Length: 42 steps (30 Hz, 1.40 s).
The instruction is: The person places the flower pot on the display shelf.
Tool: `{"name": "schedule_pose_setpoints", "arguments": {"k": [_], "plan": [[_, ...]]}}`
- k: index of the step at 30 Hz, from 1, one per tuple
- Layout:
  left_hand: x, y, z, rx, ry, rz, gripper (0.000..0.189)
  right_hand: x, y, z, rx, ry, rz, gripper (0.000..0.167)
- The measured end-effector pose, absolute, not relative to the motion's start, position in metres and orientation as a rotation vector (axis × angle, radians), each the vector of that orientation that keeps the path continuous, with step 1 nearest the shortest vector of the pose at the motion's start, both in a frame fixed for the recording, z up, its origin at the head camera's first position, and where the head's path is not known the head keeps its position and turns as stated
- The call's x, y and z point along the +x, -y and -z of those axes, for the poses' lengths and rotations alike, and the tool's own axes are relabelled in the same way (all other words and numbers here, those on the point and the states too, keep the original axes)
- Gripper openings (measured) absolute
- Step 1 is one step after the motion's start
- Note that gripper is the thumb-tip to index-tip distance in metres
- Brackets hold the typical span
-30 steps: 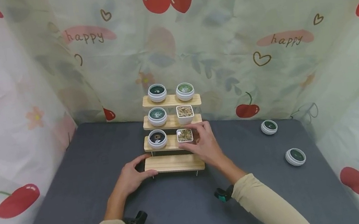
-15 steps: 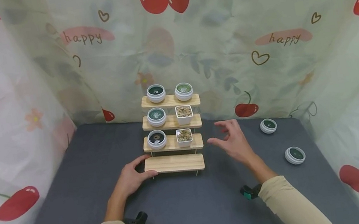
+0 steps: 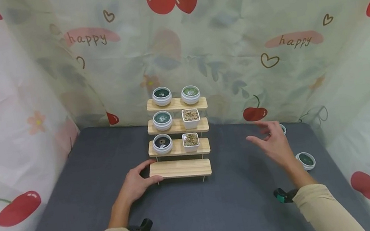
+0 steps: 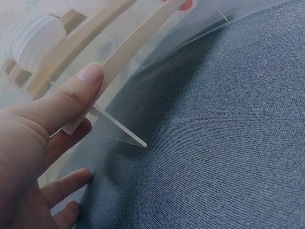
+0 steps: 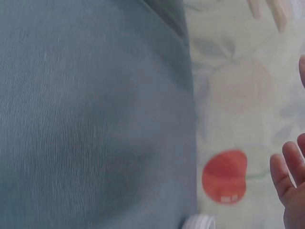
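Observation:
In the head view my left hand pinches the left end of the lowest wooden board of a four-step display stand. The left wrist view shows the thumb on top of that board and a finger beneath. My right hand is over the right side of the table, fingers spread and thumb apart, holding nothing. It partly covers a small white round bowl; a second round bowl with dark green inside sits nearer. Two square white cups of grainy bits, an upper one and a lower one, stand on the stand's right.
Down the stand's left side are white round bowls: top, middle and lower. Another with a green inside is at top right. A dark grey cloth covers the table. Cherry-printed curtains enclose it.
My right hand has let go of the lower square cup on the third step and moved right, toward the two round bowls. The left hand stays on the stand.

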<state>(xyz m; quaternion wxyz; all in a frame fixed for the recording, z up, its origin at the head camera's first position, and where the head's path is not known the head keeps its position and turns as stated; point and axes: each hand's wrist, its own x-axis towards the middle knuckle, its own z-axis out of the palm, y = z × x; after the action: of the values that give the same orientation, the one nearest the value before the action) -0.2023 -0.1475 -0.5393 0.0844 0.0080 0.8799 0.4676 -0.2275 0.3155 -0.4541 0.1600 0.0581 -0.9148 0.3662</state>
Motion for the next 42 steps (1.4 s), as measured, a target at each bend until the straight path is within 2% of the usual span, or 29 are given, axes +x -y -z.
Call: {"name": "schedule_pose_setpoints", "arguments": {"k": [7,13,22,36,42], "plan": [[-0.202,0.147,0.537,0.015,-2.626,-1.383,0.084,-0.217,-0.352,0.451,0.04,2.581,-0.965,0.062],[-0.202,0.147,0.539,0.016,-2.622,-1.396,0.084,-0.21,-0.391,0.464,-0.143,2.545,-0.953,0.062],[-0.203,0.148,0.54,0.014,-2.62,-1.39,0.084,-0.19,-0.431,0.486,-0.339,2.696,-0.979,0.078],[-0.203,0.147,0.539,0.029,-2.629,-1.405,0.082,-0.172,-0.453,0.512,-0.501,2.815,-0.91,0.095],[-0.203,0.148,0.538,0.026,-2.631,-1.386,0.083,-0.171,-0.455,0.528,-0.486,2.792,-0.847,0.09]]}}
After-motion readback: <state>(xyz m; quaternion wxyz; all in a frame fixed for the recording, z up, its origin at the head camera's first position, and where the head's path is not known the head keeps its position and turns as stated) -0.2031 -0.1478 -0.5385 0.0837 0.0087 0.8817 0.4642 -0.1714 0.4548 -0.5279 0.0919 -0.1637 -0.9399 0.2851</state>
